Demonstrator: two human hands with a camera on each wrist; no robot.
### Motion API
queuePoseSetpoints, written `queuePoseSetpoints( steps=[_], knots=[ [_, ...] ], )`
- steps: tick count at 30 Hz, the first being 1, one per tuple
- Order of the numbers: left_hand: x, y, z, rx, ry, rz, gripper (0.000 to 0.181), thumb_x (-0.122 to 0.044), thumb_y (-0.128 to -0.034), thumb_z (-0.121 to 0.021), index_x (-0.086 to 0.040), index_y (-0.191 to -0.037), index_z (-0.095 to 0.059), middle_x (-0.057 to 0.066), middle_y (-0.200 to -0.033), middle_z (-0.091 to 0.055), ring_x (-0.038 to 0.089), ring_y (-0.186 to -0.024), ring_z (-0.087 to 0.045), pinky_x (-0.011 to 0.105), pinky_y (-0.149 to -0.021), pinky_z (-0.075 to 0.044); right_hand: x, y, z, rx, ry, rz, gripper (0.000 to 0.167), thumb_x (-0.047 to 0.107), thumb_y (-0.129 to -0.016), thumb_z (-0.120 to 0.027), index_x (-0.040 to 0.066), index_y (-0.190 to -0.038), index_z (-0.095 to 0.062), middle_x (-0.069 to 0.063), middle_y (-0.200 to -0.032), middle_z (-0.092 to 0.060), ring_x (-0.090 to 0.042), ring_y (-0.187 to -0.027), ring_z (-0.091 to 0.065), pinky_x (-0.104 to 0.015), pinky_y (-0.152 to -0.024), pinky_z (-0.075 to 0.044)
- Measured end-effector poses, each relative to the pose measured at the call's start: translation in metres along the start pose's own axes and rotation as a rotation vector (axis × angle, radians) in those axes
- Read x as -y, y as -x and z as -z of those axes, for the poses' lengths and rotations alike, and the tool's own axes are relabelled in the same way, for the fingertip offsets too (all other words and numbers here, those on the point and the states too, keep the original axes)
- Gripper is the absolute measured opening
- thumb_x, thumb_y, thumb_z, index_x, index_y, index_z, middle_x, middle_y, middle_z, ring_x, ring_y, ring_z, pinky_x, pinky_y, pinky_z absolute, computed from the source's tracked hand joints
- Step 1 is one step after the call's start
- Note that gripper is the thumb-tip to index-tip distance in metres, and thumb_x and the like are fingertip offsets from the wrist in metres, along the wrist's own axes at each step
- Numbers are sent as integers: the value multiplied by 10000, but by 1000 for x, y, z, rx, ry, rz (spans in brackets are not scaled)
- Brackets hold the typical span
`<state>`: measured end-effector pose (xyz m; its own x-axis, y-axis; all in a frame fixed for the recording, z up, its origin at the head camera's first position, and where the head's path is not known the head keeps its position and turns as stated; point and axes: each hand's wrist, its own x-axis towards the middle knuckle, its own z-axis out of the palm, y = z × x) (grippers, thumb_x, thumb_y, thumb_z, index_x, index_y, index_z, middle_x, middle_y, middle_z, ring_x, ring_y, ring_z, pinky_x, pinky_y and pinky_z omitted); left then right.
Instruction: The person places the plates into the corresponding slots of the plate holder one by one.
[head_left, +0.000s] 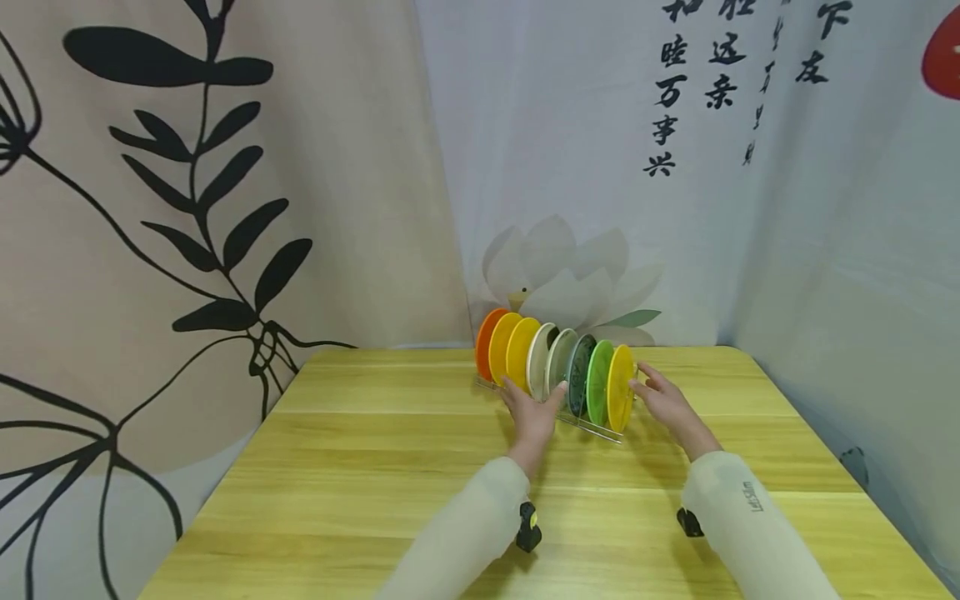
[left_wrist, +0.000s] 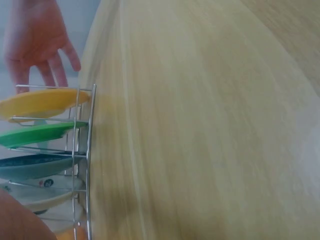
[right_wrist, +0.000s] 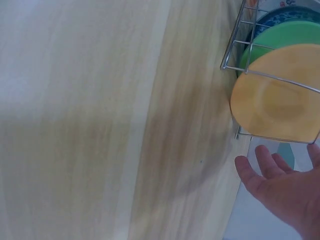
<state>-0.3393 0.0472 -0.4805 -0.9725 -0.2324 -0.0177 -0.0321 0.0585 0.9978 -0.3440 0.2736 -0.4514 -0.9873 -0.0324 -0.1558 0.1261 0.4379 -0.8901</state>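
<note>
A wire dish rack (head_left: 600,432) stands on the table, holding several upright plates in a row. At its left end is an orange plate (head_left: 487,343), and at its right end a green plate (head_left: 599,383) and a yellow plate (head_left: 621,388); white and blue-patterned ones stand between. My left hand (head_left: 532,423) is at the front of the rack, thumb and fingers spread; whether it touches the wire or plates is unclear. Beside the right end, my right hand (right_wrist: 290,192) has its fingers extended near the yellow plate (right_wrist: 280,95), with nothing in its grasp.
The wooden table (head_left: 337,483) extends in front of the rack and to both sides. Behind it hangs a printed curtain (head_left: 360,167) with a plant pattern and writing. The rack is close to the table's back edge.
</note>
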Motion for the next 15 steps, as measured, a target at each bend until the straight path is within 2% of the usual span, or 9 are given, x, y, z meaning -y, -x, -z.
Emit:
queuePoseSetpoints(
  steps=[2, 7, 12, 15],
  knots=[
    [1, 1, -2, 16, 2, 9, 1177, -475, -862, -744, -115, -1579, 116, 230, -1611, 162, 426, -1476, 63, 596, -1172, -112, 0, 0, 0, 4, -2, -2, 673, 356, -1071, -403, 114, -1599, -61, -346, -1578, -62, -523, -1433, -120, -668, -1117, -200],
    [0, 1, -3, 16, 13, -14, 1159, -451, -862, -752, -90, -1583, 82, 240, -1619, 95, 406, -1484, 19, 560, -1186, -102, -1, 1, -1, 9, -6, -8, 679, 360, -1066, -419, 108, -1598, -81, -351, -1573, -80, -528, -1419, -162, -675, -1102, -234],
    [-1, -1, 3, 46, 50, -37, 1161, -407, -861, -764, -75, -1578, 87, 204, -1633, 60, 345, -1494, -30, 488, -1201, -88, -1, 3, -4, 2, 15, -8, 695, 391, -1060, -428, 101, -1596, -92, -358, -1561, -124, -532, -1397, -212, -661, -1099, -262],
    [0, -4, 9, 65, 67, -43, 1154, -390, -859, -769, -60, -1578, 72, 209, -1633, 32, 351, -1490, -65, 487, -1200, -96, 0, 6, -9, -7, 24, -3, 702, 402, -1057, -436, 94, -1593, -104, -361, -1549, -159, -524, -1394, -225, -648, -1106, -261]
  ],
)
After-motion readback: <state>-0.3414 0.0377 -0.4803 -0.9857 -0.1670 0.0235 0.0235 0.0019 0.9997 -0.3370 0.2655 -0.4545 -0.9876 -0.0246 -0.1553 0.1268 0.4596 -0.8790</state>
